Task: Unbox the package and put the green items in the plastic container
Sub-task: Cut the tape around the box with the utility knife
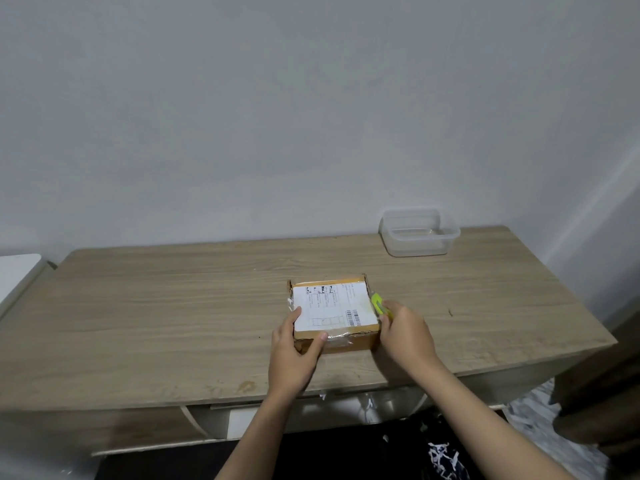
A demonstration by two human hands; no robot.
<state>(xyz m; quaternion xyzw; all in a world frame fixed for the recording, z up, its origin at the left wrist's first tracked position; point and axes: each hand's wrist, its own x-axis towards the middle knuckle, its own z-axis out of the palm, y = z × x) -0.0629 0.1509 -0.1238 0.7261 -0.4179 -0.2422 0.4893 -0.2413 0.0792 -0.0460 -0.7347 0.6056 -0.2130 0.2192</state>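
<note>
A flat cardboard package [349, 337] with a white shipping label and clear tape lies closed on the wooden table [156, 306]. My left hand [294, 355] grips its near left corner, thumb on the top face. My right hand [405, 337] is closed around a yellow-green cutter [379, 304] whose tip rests against the package's right edge. A clear plastic container [419, 233] stands open at the back right of the table, with nothing visible inside. The package's contents are hidden.
A grey wall rises just behind the table. A white surface [17, 271] stands at the far left. Under the front edge are pale drawer fronts [346, 410]. A dark wooden piece [602, 393] sits at the right.
</note>
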